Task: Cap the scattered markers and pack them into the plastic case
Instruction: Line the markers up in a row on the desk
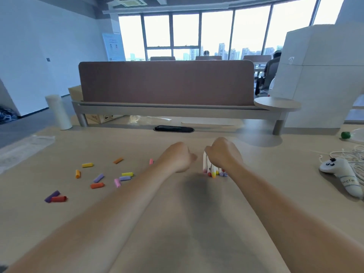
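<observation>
Tally on the table (137, 146)
I count eleven loose caps (97, 185), one left hand (177, 158), one right hand (222, 152), one controller (338, 170); the bunched markers (213, 171) overlap beyond counting.

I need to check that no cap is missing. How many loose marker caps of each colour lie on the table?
yellow caps: 2
orange caps: 3
purple caps: 3
pink caps: 2
red cap: 1
Total: 11
</observation>
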`<state>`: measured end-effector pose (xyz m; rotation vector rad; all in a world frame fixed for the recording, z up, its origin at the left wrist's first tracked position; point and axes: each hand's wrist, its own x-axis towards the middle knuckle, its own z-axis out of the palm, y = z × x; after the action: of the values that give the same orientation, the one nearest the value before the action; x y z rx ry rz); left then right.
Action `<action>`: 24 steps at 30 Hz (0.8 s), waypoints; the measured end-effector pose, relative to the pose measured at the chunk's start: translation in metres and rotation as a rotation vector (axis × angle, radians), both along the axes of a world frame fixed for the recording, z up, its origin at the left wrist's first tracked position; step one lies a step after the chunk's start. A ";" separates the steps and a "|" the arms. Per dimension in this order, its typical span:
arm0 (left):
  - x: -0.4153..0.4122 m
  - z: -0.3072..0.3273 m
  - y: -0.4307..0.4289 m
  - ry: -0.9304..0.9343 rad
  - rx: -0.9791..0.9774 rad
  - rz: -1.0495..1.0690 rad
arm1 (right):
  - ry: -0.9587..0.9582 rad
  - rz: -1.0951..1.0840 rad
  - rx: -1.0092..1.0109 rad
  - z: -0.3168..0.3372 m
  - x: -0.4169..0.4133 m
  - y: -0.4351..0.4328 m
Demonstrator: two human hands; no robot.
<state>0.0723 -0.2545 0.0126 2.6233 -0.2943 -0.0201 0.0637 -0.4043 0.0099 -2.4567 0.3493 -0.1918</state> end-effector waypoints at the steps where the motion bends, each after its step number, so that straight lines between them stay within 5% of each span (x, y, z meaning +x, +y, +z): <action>1: -0.005 0.001 0.014 -0.012 0.004 0.016 | 0.001 0.031 0.003 0.002 -0.002 0.015; 9: -0.045 0.003 0.143 0.012 0.112 0.131 | -0.023 0.425 -0.067 -0.009 -0.009 0.134; 17: -0.067 -0.023 0.201 0.156 0.176 0.006 | 0.040 0.523 -0.123 -0.036 -0.006 0.190; 24: -0.069 -0.041 0.216 0.081 0.222 -0.052 | 0.034 0.553 -0.270 -0.039 -0.006 0.220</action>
<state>0.0031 -0.0385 -0.0285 2.8251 -0.3499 -0.1864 0.0577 -0.1847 -0.0286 -2.7158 -0.3692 0.0433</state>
